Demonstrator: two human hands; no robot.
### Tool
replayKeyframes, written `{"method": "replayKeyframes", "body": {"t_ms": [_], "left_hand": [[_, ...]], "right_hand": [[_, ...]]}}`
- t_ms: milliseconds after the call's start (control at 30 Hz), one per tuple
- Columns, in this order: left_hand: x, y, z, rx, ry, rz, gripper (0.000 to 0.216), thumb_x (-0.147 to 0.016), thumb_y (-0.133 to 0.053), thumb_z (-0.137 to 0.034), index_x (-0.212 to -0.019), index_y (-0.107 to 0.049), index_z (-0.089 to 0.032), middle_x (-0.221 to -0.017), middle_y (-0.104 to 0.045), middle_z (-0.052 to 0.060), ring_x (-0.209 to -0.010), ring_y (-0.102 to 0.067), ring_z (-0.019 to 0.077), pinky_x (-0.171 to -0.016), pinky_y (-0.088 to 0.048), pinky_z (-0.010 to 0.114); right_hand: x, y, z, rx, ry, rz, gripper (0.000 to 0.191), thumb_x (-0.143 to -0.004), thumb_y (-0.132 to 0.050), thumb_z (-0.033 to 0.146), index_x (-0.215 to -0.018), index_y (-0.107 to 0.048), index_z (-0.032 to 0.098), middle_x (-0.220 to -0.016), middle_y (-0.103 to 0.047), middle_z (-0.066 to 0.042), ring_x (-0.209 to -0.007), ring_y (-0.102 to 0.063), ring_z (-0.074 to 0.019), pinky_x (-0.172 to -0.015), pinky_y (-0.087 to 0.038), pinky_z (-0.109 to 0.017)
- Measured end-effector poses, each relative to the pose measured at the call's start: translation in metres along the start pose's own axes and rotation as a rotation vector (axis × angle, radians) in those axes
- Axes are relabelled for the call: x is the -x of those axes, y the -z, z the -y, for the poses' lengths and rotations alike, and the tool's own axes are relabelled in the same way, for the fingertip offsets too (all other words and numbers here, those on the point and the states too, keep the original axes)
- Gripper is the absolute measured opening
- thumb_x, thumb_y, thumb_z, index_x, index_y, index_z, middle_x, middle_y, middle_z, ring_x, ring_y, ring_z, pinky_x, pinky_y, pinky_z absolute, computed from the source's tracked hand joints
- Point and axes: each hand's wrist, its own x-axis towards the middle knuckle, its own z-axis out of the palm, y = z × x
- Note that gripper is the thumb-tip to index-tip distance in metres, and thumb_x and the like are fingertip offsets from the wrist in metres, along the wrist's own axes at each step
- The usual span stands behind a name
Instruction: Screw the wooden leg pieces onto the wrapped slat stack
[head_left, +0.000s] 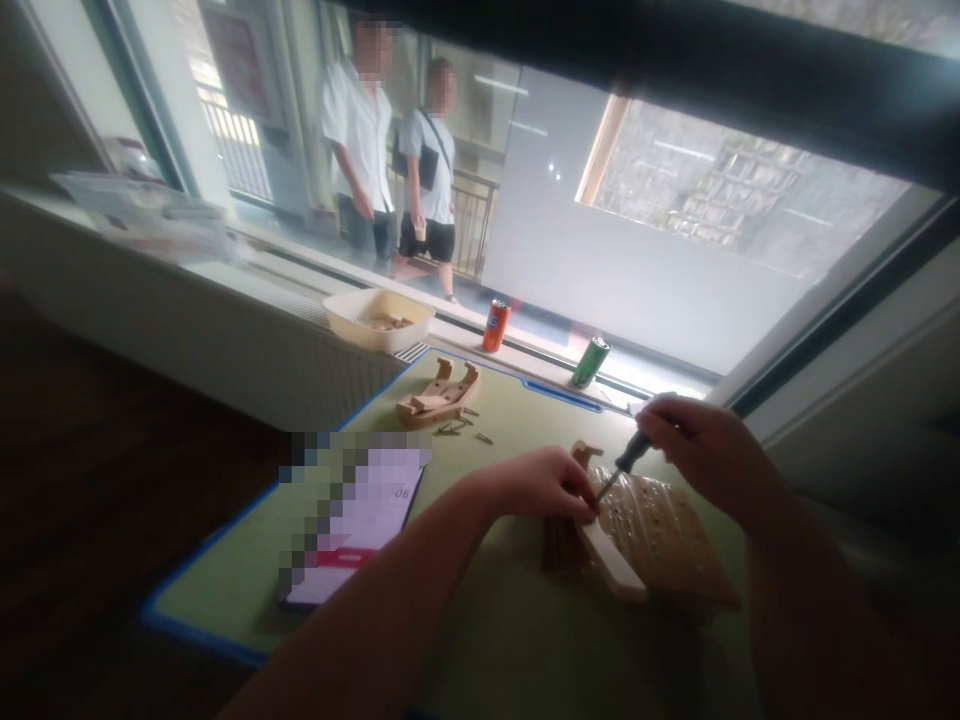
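My right hand [686, 440] is wrapped around the dark handle of a screwdriver [634, 454], its shaft slanting down to the left. At the shaft's tip, the fingers of my left hand [551, 482] are closed on the end of a pale wooden strip [616, 566]; whether they also pinch a screw is hidden. A curved wooden hook [587, 453] rises just behind those fingers. Beneath and right of the strip lies a brown board [686, 550] with shiny, ridged clear plastic over it.
A wooden piece with two hooks [442, 397] lies farther back, beside several loose screws [459, 424]. A phone [375, 510] is on the green, blue-edged table [217, 590]. An orange can [495, 327], a green can [591, 362] and a cream tub [352, 325] stand along the window sill.
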Motion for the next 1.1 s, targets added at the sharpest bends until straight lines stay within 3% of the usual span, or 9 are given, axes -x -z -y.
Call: {"method": "replayKeyframes", "body": {"t_ms": [100,200,333,500,667,800,1100], "left_hand": [[-0.001,0.0,0.001,-0.016,0.007,-0.01,0.024,-0.07,-0.064,-0.032,-0.089,-0.071,-0.018,-0.079,-0.066,0.0,-0.073,-0.056,0.0134,-0.067,-0.039,0.024],[-0.001,0.001,0.0,-0.021,0.003,-0.009,0.024,-0.069,-0.065,-0.032,-0.088,-0.071,-0.018,-0.076,-0.065,0.0,-0.071,-0.054,0.0121,-0.066,-0.038,0.023],[-0.001,0.002,-0.001,-0.054,-0.019,-0.004,0.025,-0.067,-0.066,-0.034,-0.084,-0.07,-0.016,-0.065,-0.058,-0.002,-0.061,-0.048,0.009,-0.056,-0.034,0.021],[0.001,0.001,0.001,-0.059,-0.004,0.012,0.032,-0.065,-0.067,-0.042,-0.085,-0.069,-0.017,-0.058,-0.048,-0.004,-0.054,-0.04,0.0073,-0.049,-0.029,0.02],[0.0,-0.002,0.003,-0.012,0.008,0.042,0.039,-0.062,-0.067,-0.051,-0.082,-0.069,-0.017,-0.061,-0.052,-0.003,-0.057,-0.043,0.0083,-0.051,-0.031,0.021],[-0.001,-0.005,0.003,0.017,0.035,0.022,0.036,-0.06,-0.069,-0.047,-0.077,-0.068,-0.016,-0.062,-0.055,-0.003,-0.059,-0.046,0.0096,-0.054,-0.033,0.021],[0.0,-0.009,0.001,0.065,0.084,-0.01,0.025,-0.06,-0.07,-0.036,-0.071,-0.066,-0.015,-0.064,-0.058,-0.002,-0.062,-0.049,0.0111,-0.054,-0.034,0.022]], "right_hand": [[-0.002,-0.023,0.009,-0.508,-0.05,-0.001,0.012,-0.082,-0.046,0.028,-0.079,-0.055,0.02,-0.08,-0.062,-0.003,-0.075,-0.059,-0.0172,-0.067,-0.045,-0.03],[0.0,-0.044,0.021,-1.025,-0.159,0.037,0.006,-0.08,-0.044,0.023,-0.075,-0.045,0.021,-0.069,-0.052,0.002,-0.06,-0.055,-0.013,-0.056,-0.045,-0.028],[0.001,-0.057,0.028,-1.307,-0.271,-0.078,0.029,-0.078,-0.054,0.022,-0.06,-0.031,0.02,-0.052,-0.024,0.008,-0.038,-0.025,-0.0047,-0.035,-0.021,-0.019],[0.003,-0.059,0.027,-1.484,-0.302,-0.127,0.038,-0.079,-0.054,0.02,-0.056,-0.023,0.02,-0.046,-0.017,0.009,-0.037,-0.014,-0.0051,-0.034,-0.013,-0.021],[0.005,-0.066,0.032,-1.518,-0.233,-0.091,0.031,-0.082,-0.052,0.02,-0.056,-0.034,0.019,-0.046,-0.026,0.008,-0.037,-0.02,-0.0049,-0.034,-0.014,-0.02],[0.005,-0.07,0.032,-1.495,-0.193,-0.078,0.031,-0.084,-0.05,0.023,-0.056,-0.038,0.018,-0.046,-0.033,0.007,-0.036,-0.024,-0.0047,-0.032,-0.014,-0.019],[0.009,-0.076,0.028,-1.519,-0.188,-0.05,0.025,-0.082,-0.054,0.02,-0.06,-0.041,0.019,-0.044,-0.031,0.009,-0.034,-0.024,-0.0044,-0.032,-0.018,-0.017]]}}
